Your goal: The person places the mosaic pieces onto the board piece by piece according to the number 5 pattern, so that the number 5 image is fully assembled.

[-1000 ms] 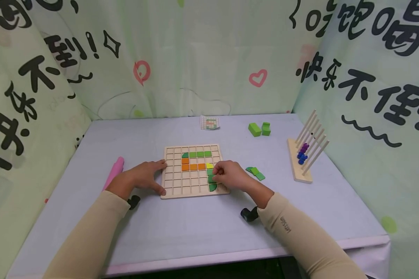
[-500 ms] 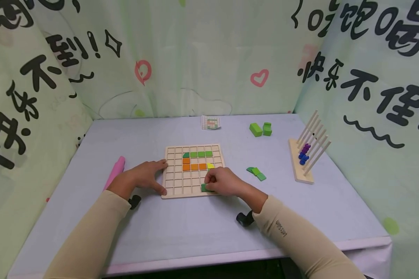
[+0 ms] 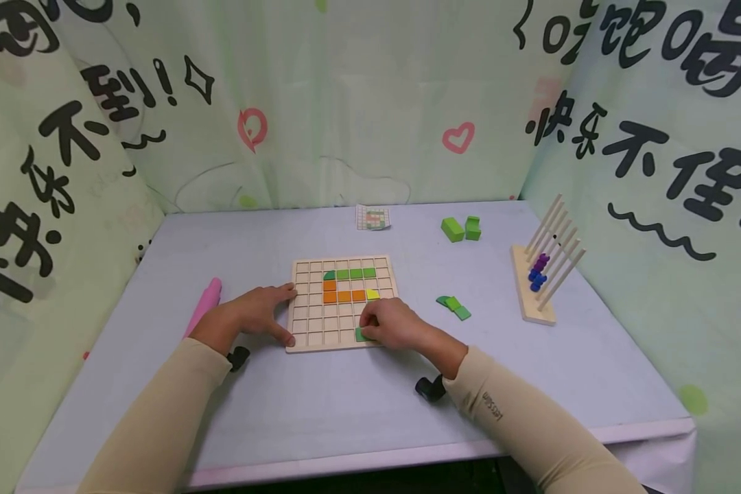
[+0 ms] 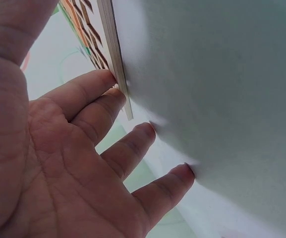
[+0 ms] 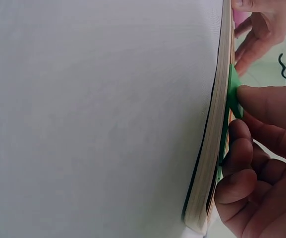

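Note:
A wooden grid board [image 3: 309,322] lies on the table, with green, orange and yellow tiles set in some of its squares. My left hand [image 3: 253,314] rests at the board's left side, thumb and fingers spread and touching the edge. Over the lower right squares, my right hand [image 3: 395,324] pinches a green tile [image 3: 361,335]. In the right wrist view the thumb lies against that green tile [image 5: 234,91], which stands slightly tilted above the board's surface; the other fingers curl beneath. The squares under my right hand are hidden in the head view.
Several loose green tiles [image 3: 453,307] lie right of the board. Green blocks [image 3: 452,230] and a printed pattern card [image 3: 373,217] are farther back. A wooden peg stand [image 3: 534,291] with purple and blue pieces stands at the right; a pink object [image 3: 206,302] lies beside my left forearm.
My right hand has moved down and left from the board's right column to the bottom squares, where a green tile shows under its fingertips. My left hand has stayed put.

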